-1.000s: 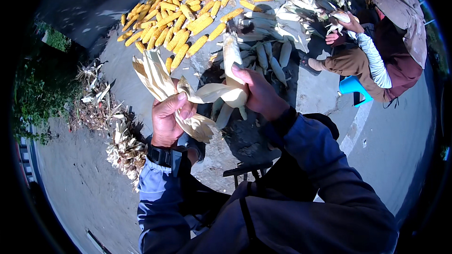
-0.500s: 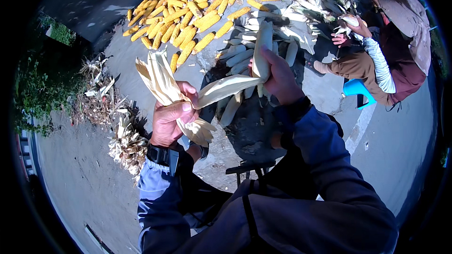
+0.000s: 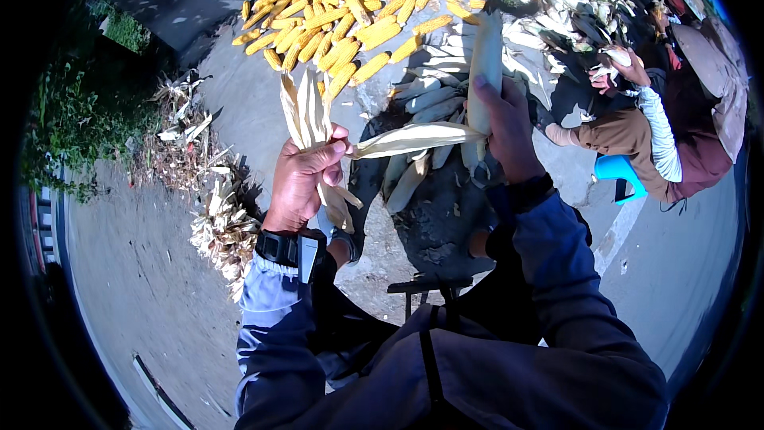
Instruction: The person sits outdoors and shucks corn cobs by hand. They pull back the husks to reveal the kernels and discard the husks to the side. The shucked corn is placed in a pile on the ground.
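My left hand (image 3: 301, 179) is closed round a bunch of pale dry corn husks (image 3: 306, 111), whose loose leaves stick up above the fist and hang below it. My right hand (image 3: 509, 129) grips an ear of corn (image 3: 486, 56), held upright and still wrapped in pale husk. One long husk leaf (image 3: 415, 140) stretches between the hands, from the base of the ear to the left fist. Beneath them on the ground lies a heap of corn ears in pale husk (image 3: 430, 102), partly hidden by the right hand and the stretched leaf.
Bare yellow corn cobs (image 3: 342, 28) are spread ahead. More husk-covered ears (image 3: 577, 20) lie to the far right. At right a person (image 3: 625, 127) sits on a blue stool (image 3: 622, 175), holding an ear. Discarded husks (image 3: 221, 231) are piled at left, near green plants (image 3: 68, 131).
Both hands have moved right and slightly apart in the picture, and the husk leaf between them is straighter. The whole scene has shifted a little to the right.
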{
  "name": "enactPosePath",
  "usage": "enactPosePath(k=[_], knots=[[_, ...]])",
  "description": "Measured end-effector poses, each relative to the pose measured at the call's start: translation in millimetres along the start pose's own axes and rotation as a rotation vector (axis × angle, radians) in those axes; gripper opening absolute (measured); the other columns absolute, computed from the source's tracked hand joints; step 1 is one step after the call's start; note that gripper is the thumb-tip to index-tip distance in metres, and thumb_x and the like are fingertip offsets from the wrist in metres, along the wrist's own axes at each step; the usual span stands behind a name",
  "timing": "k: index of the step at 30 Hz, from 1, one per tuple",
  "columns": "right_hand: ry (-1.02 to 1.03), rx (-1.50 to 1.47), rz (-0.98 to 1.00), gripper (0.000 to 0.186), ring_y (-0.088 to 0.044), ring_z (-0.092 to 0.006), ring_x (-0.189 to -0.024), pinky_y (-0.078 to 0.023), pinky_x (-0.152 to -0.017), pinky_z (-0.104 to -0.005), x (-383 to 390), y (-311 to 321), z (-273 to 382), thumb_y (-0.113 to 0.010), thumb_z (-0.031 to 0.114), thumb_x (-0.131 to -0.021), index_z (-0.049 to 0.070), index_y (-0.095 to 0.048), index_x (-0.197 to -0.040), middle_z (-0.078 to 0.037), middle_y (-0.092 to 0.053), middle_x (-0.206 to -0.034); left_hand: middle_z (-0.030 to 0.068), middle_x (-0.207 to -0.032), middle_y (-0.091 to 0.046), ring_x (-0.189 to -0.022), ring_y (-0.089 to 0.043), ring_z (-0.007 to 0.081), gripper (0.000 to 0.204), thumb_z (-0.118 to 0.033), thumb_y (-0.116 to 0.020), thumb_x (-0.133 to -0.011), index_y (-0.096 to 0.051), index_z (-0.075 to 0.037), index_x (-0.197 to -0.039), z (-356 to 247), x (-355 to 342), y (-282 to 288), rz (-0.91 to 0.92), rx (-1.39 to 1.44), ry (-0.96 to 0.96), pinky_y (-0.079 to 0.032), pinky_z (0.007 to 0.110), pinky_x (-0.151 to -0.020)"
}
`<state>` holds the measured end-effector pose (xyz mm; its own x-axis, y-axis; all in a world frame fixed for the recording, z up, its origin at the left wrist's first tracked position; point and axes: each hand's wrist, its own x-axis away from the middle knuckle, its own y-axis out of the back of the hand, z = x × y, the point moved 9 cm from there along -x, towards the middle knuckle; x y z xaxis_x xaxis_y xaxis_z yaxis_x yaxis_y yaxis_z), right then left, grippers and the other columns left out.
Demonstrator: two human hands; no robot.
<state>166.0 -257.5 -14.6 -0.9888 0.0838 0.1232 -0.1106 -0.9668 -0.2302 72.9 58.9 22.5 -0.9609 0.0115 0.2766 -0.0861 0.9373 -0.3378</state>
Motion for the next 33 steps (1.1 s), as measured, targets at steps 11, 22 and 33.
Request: enactPosePath(k=[11, 22, 33], knots=[[0.264, 0.681, 0.199, 0.048, -0.067, -0.0232, -0.087, -0.052, -0.077, -0.0385, 28, -34, 36, -0.080, 0.031, -0.089, -0.002, -0.061, -0.118, -0.016, -0.069, -0.096, 0.0138, -0.094, -0.070, -0.057, -0.055, 0.0124, 0.016, -0.015, -0.065, -0.103, -0.063, 0.000, -0.107, -8, -14, 9, -0.124, 0.022, -0.140, -0.046, 0.026, -0.055], [0.233, 0.641, 0.418, 0.043, -0.057, -0.0162, -0.079, -0.048, -0.072, -0.0363, 46, -55, 30, -0.083, 0.025, -0.086, -0.004, -0.059, -0.105, -0.012, -0.062, -0.086, 0.0116, -0.097, -0.073, -0.078, -0.072, 0.0184, 0.023, -0.020, -0.066, -0.104, -0.065, 0.002, -0.109, 43, -24, -23, 0.067, -0.209, 0.004, -0.059, 0.031, -0.072], [0.132, 0.515, 0.324, 0.037, -0.050, -0.0104, -0.070, -0.042, -0.062, -0.0321, 39, -44, 22, -0.081, 0.028, -0.088, -0.003, -0.061, -0.093, -0.004, -0.057, -0.075, 0.0080, -0.108, -0.071, -0.098, -0.068, 0.0148, 0.030, -0.020, -0.067, -0.103, -0.064, 0.001, -0.124, 94, -20, -58, 0.276, -0.443, 0.159, -0.055, 0.032, -0.091]])
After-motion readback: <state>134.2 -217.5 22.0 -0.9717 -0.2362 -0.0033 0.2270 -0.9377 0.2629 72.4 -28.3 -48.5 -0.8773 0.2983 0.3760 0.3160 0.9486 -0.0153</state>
